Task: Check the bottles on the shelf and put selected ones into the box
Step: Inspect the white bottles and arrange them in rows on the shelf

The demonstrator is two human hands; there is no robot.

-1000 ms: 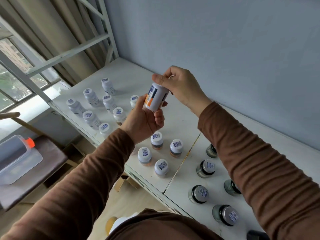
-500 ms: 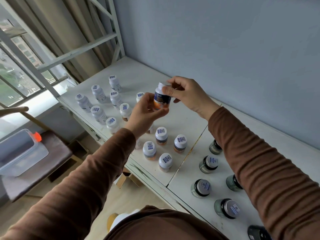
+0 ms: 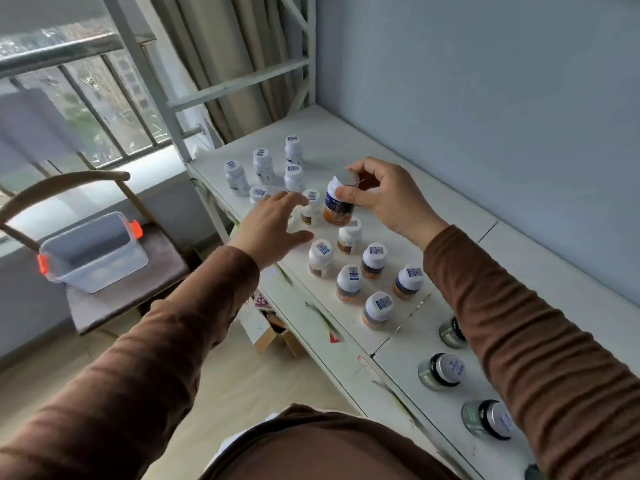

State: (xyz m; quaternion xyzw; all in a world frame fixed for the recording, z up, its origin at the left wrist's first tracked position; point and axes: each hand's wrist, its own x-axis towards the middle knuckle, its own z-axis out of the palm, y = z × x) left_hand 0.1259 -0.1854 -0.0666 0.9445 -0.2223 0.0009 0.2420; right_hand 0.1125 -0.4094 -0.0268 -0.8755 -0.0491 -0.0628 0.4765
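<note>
My right hand [image 3: 388, 199] grips a white bottle with a blue and orange label [image 3: 339, 200] by its upper part, holding it upright just above the white shelf [image 3: 433, 209]. Fingers spread, my left hand [image 3: 273, 226] hovers to the left of that bottle without touching it. Several white-capped bottles [image 3: 349, 282] with barcode stickers stand on the shelf below and beyond the hands. A clear plastic box with orange clips [image 3: 93, 251] sits on a chair at the left, open at the top.
Several dark-glass jars with silver lids [image 3: 441, 370] stand on the shelf's right section. A grey wall rises behind the shelf. The wooden chair [image 3: 121, 296] stands by a barred window. Cardboard pieces [image 3: 266, 334] lie on the floor under the shelf edge.
My left hand has let go of the bottle and opened, moving left. My right hand alone holds it, lower and upright. The view has swung left toward the box.
</note>
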